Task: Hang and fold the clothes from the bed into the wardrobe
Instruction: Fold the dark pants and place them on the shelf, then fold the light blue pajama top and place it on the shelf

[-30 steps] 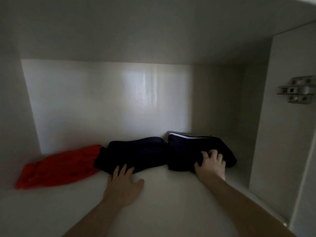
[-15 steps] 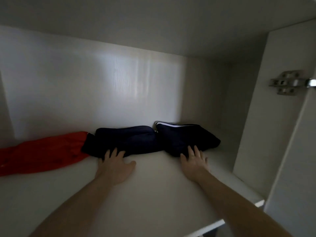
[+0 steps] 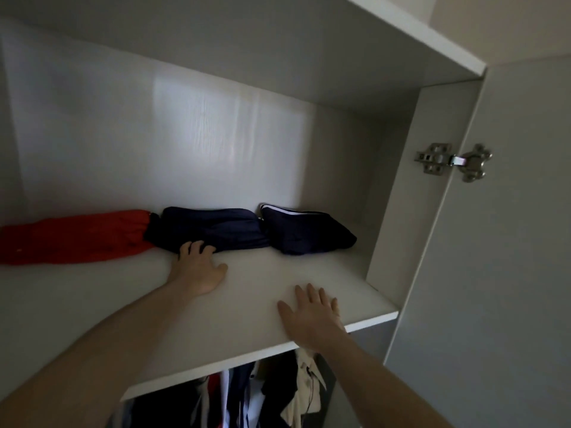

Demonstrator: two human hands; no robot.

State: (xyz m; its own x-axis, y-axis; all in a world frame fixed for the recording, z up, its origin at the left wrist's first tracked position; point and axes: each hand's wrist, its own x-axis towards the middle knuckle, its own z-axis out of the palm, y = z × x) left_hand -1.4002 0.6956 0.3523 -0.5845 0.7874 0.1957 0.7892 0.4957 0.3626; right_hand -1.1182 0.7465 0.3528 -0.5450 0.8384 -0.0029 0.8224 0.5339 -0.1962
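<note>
Head cam, looking up into the top wardrobe shelf (image 3: 247,304). Sitting in a row along the far wall: red folded garment (image 3: 71,236) at the far left, middle navy bundle (image 3: 213,230) touching its right end, then right navy bundle (image 3: 304,231) with a thin white stripe on its top edge, pressed up against the middle one.

Left hand (image 3: 197,267) lying palm-down on the shelf board, fingers bending slightly and touching the near edge of the middle navy bundle, thumb sticking out to the right. Not really gripping anything, just resting against the fabric.

Right hand (image 3: 309,316) lying flat near the shelf's near-right front edge, fingers straight and spread, holding nothing, well apart from the right navy bundle.

Hanging under the shelf, at the near bottom: a bunch of clothes (image 3: 247,396), dark, white and red mixed together, pretty dim so hard telling them apart.

Standing open on the right: the wardrobe door (image 3: 509,242), with a metal hinge (image 3: 454,162) joining it to the side panel.
</note>
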